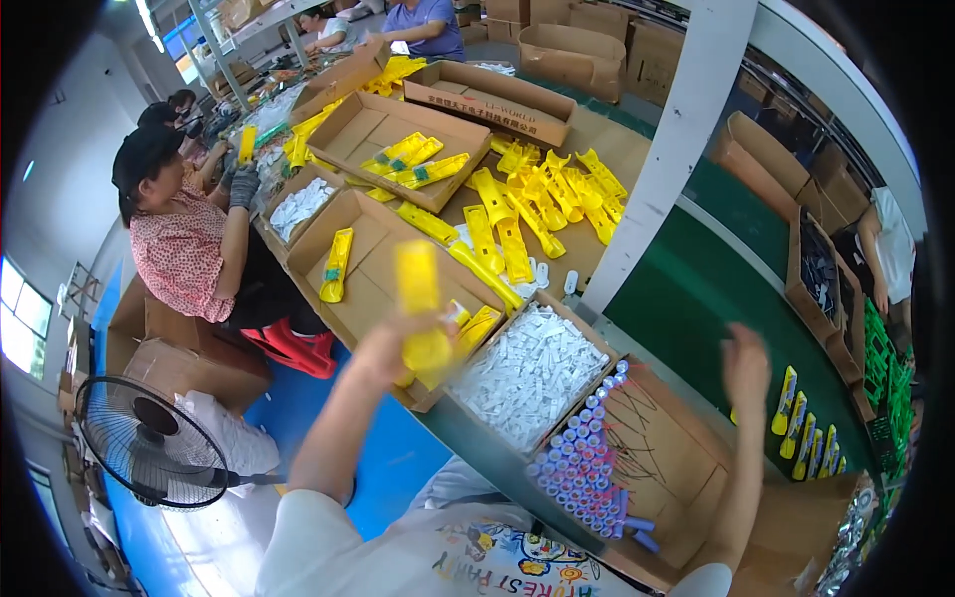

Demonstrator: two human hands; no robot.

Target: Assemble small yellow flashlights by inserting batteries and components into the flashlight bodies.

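My left hand point(383, 348) is closed around a yellow plastic housing point(416, 284), held upright and blurred by motion above a shallow cardboard tray point(373, 234). In that tray lies another yellow housing point(336, 264) with a green circuit board in it, and a few more sit close under my hand. Stretched out to the right, my right hand point(746, 366) is over the green conveyor belt point(662, 298); its fingers are smeared by motion. Beside it a row of yellow assembled pieces point(797, 426) stands along the belt.
Before me are a box of small white plastic parts point(532, 373) and a box of purple-wrapped cylindrical cells point(587, 463) with wires. Yellow shells point(547, 194) are heaped farther back. A white post point(668, 139) rises beside the belt. A gloved co-worker point(184, 214) sits left, near a fan point(149, 438).
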